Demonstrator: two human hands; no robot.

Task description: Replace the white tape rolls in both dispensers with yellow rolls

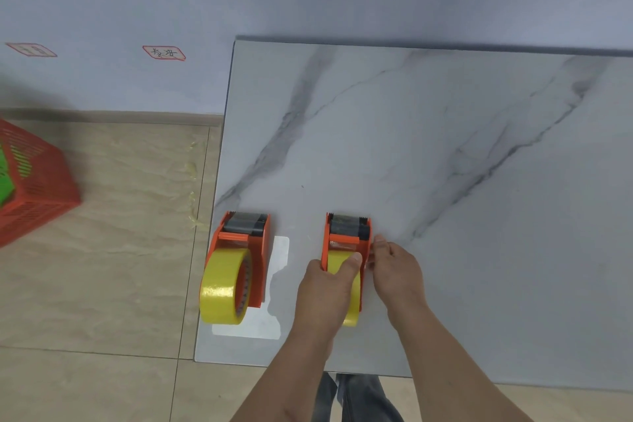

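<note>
Two orange tape dispensers stand side by side near the front left of the marble table (445,154). The left dispenser (255,250) holds a yellow roll (224,284) and nobody touches it. The right dispenser (347,233) also carries a yellow roll (337,262), mostly hidden by my hands. My left hand (325,295) wraps around that roll, thumb on top of it. My right hand (397,272) pinches the dispenser's right side wall with its fingertips. No white rolls are in view.
A white sheet (279,250) lies under the left dispenser at the table's left edge. On the tiled floor to the far left sits a red mesh basket (37,192) with something green inside. A wall with red-bordered labels (163,53) stands behind.
</note>
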